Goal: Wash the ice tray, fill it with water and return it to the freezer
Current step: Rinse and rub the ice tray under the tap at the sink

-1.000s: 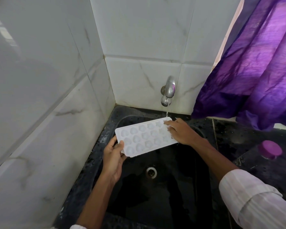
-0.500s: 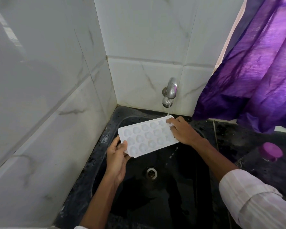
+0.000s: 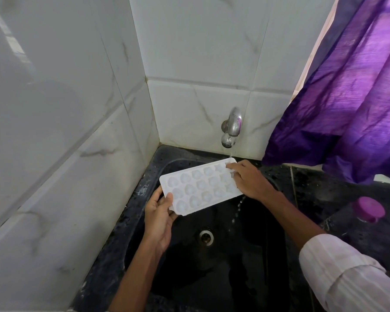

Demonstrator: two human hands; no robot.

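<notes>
White marbled tile walls (image 3: 54, 131) meet in a corner and fill the upper and left parts of the view. A purple curtain (image 3: 347, 97) hangs at the upper right. Below the corner, a black sink (image 3: 234, 278) is set into a dark speckled tabletop (image 3: 324, 194), which runs off to the right.

We see two bare forearms reaching in from the bottom edge; the right one comes out of a pale striped sleeve (image 3: 347, 278).

A white ice tray (image 3: 200, 188) is held over the far half of the sink, cells facing up and tilted, with its far right corner directly under the tap. The left grip (image 3: 159, 218) holds the tray's near left corner: the thumb lies on top and the fingers curl underneath. The right grip (image 3: 250, 179) rests on the tray's far right end, fingers spread loosely over the cells and pressing on them; its thumb is hidden.

A clear bottle (image 3: 358, 233) with a purple cap (image 3: 368, 209) sits on the tabletop at the right, well apart from the tray.

A metal tap (image 3: 232, 126) sticks out of the back wall. A round drain (image 3: 206, 237) sits in the sink floor. A thin stream of water (image 3: 230, 154) falls from the tap onto the tray, and drops spill off the tray's right edge.
</notes>
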